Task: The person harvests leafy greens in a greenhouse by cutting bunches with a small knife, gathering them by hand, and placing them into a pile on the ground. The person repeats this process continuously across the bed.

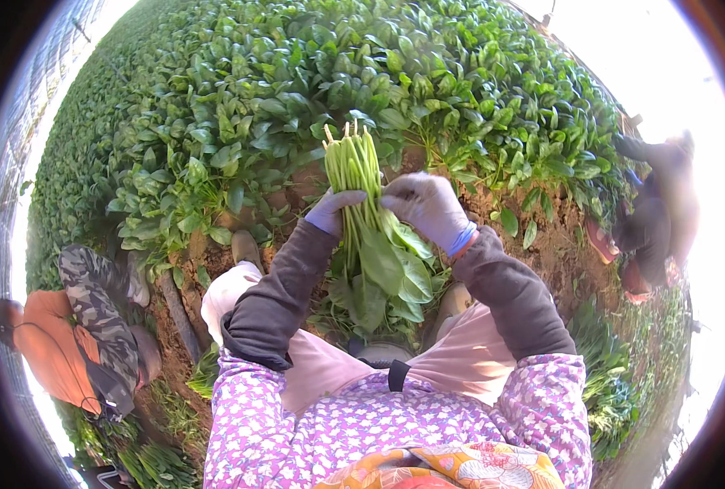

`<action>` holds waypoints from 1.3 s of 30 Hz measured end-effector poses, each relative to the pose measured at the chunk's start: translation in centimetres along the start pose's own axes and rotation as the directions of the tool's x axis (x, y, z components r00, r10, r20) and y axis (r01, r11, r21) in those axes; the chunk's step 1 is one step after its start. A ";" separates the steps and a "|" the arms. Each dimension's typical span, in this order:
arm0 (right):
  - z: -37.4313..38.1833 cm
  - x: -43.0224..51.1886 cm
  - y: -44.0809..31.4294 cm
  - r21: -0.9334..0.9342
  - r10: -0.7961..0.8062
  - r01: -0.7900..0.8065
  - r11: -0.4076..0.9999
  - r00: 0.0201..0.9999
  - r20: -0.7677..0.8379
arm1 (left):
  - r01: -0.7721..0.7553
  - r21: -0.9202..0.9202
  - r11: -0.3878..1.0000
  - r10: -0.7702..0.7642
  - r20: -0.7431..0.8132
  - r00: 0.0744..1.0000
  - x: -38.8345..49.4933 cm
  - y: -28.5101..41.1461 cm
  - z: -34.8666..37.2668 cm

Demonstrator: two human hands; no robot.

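A bunch of spinach (357, 177) is held upright in front of me, its pale cut root ends at the top and its broad leaves hanging down. My left hand (333, 211), in a thin light-purple glove, grips the stems from the left with the thumb across them. On the other side, my right hand (427, 205) wears a similar glove with a blue cuff. Its bent fingertips are at the stems' right edge; whether they pinch a stem is hidden. Loose green leaves (393, 336) lie on the ground under the bunch, between my shoes.
Dense standing spinach (338, 67) fills the bed ahead, bordered by bare brown soil (546, 238). Cut spinach lies in a pile (607, 379) at right and another (154, 458) at lower left. A person in orange (50, 342) crouches at left; another person (656, 208) is at right.
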State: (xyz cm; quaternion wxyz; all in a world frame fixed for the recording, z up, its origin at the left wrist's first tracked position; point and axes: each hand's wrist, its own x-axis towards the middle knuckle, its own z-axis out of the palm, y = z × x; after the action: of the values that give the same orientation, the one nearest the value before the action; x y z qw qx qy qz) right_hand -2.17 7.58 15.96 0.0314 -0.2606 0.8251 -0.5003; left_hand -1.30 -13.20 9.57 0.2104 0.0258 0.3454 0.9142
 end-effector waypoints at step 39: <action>0.6 1.7 8.8 0.009 0.429 -0.587 0.809 0.602 0.673 | -0.864 0.111 0.491 0.567 -0.794 0.220 -34.4 7.0 -16.9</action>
State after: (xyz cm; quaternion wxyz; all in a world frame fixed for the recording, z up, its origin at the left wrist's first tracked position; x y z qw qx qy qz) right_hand -6.97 9.50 8.56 0.4832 -0.1624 0.7385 -0.4413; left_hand 24.22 -42.25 4.59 -0.4076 -0.2307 0.1712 0.8668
